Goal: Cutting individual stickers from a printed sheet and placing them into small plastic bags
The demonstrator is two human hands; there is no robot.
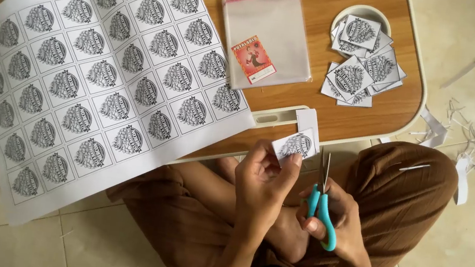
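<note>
Small square printed paper label (296, 145) is pinched in left hand (262, 182); teal-handled scissors (321, 199) gripped in right hand (335, 221), blades at label edge. Cut labels are piled (361, 70) at 1 o'clock on wooden counter (372, 117). Large uncut printed sheet (99, 80) at 10 o'clock: most left.

We see a warm brown wood-grain tabletop (342, 113) with a cream rim. Left of it, draped over its edge, a white sheet (98, 86) carries a grid of black-and-white round emblems in thin square outlines. On the tabletop, a clear bag (268, 34) shows a red strip along its top and holds a red-and-yellow card (253, 60). At its right end, cut squares (361, 61) repeat the black-and-white emblem. Below the tabletop, our scissors (321, 207) have teal handles, our trousers (399, 195) are brown, and the floor (470, 253) is pale cream tile.
</note>
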